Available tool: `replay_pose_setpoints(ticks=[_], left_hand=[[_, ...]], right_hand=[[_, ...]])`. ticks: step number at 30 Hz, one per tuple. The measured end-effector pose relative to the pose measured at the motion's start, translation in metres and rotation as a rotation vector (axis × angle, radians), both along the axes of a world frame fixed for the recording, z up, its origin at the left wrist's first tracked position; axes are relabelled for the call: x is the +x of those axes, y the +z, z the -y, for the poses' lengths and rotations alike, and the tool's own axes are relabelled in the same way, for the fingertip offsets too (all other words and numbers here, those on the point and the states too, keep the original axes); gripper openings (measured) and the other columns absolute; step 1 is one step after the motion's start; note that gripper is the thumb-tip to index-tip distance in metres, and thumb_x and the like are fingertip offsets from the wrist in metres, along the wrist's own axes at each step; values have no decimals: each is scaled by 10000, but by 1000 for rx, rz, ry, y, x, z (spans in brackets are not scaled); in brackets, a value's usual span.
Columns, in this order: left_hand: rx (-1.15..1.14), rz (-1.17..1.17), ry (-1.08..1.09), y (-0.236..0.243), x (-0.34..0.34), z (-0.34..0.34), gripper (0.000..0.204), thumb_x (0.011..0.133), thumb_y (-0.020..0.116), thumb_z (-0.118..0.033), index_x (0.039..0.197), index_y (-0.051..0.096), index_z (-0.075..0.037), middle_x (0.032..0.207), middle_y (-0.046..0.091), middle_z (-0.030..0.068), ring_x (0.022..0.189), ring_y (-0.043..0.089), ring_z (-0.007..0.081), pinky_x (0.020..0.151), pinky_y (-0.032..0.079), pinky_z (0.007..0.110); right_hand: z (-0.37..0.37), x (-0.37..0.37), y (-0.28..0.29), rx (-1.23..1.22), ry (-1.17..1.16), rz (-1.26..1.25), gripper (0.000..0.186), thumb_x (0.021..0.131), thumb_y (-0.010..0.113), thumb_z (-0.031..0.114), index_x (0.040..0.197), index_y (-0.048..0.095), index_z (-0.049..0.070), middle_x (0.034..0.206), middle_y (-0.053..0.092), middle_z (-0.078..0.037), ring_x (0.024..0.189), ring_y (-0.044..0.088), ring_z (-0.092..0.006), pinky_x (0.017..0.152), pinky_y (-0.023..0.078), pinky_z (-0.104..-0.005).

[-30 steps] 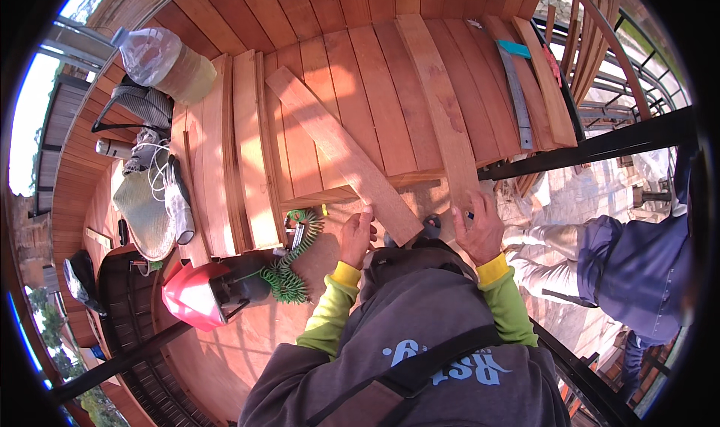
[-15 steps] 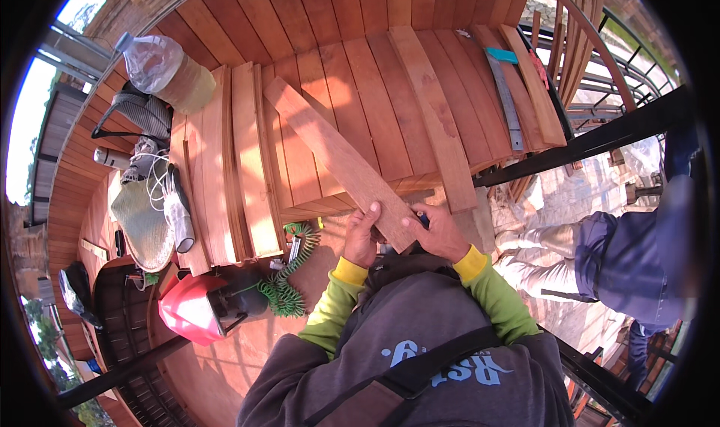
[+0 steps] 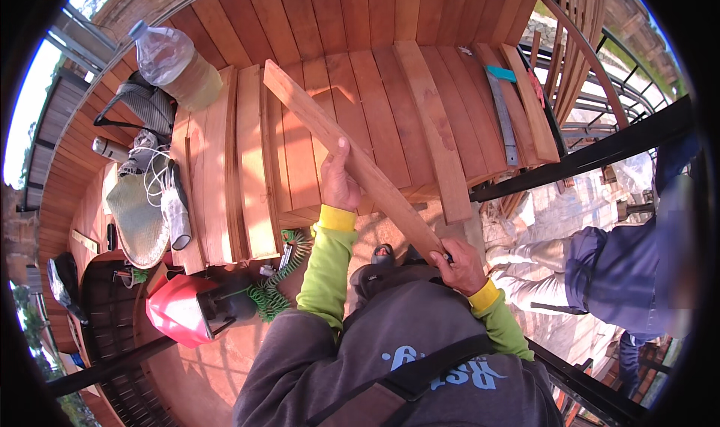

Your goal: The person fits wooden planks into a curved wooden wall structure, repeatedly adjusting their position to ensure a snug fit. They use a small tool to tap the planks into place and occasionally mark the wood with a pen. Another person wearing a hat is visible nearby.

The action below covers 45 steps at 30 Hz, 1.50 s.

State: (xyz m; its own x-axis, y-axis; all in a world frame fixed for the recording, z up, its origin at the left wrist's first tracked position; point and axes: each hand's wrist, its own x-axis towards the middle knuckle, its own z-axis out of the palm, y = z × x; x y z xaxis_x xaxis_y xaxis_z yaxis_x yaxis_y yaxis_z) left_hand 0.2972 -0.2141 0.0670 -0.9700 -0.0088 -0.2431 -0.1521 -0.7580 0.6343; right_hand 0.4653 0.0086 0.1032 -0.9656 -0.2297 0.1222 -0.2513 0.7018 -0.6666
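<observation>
My left hand [image 3: 339, 178] is closed around the middle of a narrow reddish wooden board [image 3: 375, 190], which slants from upper left toward me over the bench. My right hand [image 3: 461, 266] grips the board's near end; a small dark item shows in its fingers, too small to name. Just beyond my hands is the slatted wooden bench [image 3: 371, 115]. A separate plank [image 3: 431, 127] lies across it to the right of the held board. At the right end sit a steel ruler with a teal handle [image 3: 499, 74], possibly a square, and more boards [image 3: 530, 97].
Left on the bench: plastic jug [image 3: 180, 70], bag [image 3: 135, 100], mat [image 3: 139, 221], stacked boards [image 3: 255, 164]. Below: red-and-black machine [image 3: 180, 307], green coiled hose [image 3: 270, 299], my foot [image 3: 382, 256]. A black rail [image 3: 570, 149] runs at right; another person [image 3: 607, 277] stands beside me there.
My left hand has moved forward and up along the board to its middle. My right hand has shifted from the neighboring plank onto the held board's near end, which is now raised.
</observation>
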Motion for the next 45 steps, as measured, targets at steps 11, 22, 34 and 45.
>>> replay_pose_setpoints(ticks=[11,22,34,45], left_hand=[[-87,-216,-7,67,7,-93,397,760,740,-150,1052,495,-37,966,585,68,874,560,145,802,456,293],[-75,-553,-153,139,20,-132,521,766,741,-149,1166,434,-17,1083,542,76,976,523,138,882,423,283],[-138,-650,-158,173,41,-146,685,702,792,-147,1230,375,-18,1125,480,72,1005,487,152,904,395,296],[-317,-922,-55,171,59,-162,699,723,776,-133,1253,332,-26,1141,442,91,1003,478,148,904,384,287]], right_hand=[[-47,66,-36,29,-483,-43,193,769,670,82,919,568,17,840,579,-131,698,582,-294,616,469,-359],[-84,112,-86,-52,-794,-95,189,760,662,39,932,587,10,862,593,-139,688,572,-254,633,467,-308],[-110,144,-143,-208,-1033,-32,234,773,666,92,981,599,10,857,616,-132,740,588,-231,698,474,-303],[-126,164,-162,-149,-1021,171,342,788,685,193,1040,598,-23,821,644,-139,729,611,-200,703,484,-301]])
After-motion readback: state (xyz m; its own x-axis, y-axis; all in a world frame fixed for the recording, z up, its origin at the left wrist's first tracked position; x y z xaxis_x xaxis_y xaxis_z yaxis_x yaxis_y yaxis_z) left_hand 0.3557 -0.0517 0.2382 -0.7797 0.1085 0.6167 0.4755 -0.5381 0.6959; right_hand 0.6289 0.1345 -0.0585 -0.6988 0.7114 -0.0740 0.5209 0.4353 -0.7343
